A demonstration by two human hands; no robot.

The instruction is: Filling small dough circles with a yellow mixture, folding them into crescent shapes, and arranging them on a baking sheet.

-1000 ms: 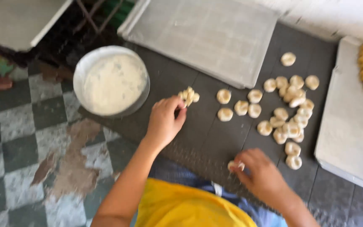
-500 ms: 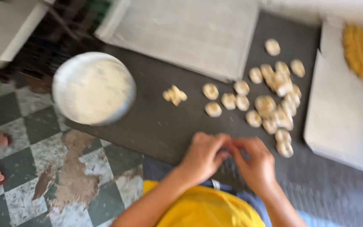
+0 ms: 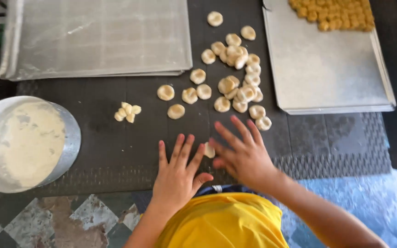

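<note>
Kneeling over a dark rubber mat [image 3: 116, 138], the person has both hands flat and low at 6 o'clock. Left hand [image 3: 178, 177]: fingers spread apart, palm down on the mat, gripping nothing. Right hand [image 3: 244, 154]: fingers also fanned out, palm down, nothing clamped. A small pale dough piece [image 3: 209, 150] sits between the two hands, touching or just beside the fingertips of both; can't tell if either presses on it.

Dough rounds [image 3: 235, 78], flattened with dimpled centres, lie scattered from centre toward 1 o'clock, some overlapping, nearest ones just beyond the right hand's fingertips. Three or four rounds stand apart at 12 o'clock of the left hand. A little clump of small dough bits [image 3: 127, 112] sits alone at 10 o'clock of the left hand.

Round metal bowl [image 3: 72, 142] at 9 o'clock, holding a pale batter or flour mass, resting half on the mat, half on checkered floor tiles [image 3: 10, 220]. Stack of flat metal baking sheets [image 3: 97, 36] at 11 o'clock. Another metal tray [image 3: 327, 73] at 2 o'clock, with golden baked pieces [image 3: 331, 14] packed in its far corner. Yellow shirt [image 3: 221, 222] at the bottom edge.
</note>
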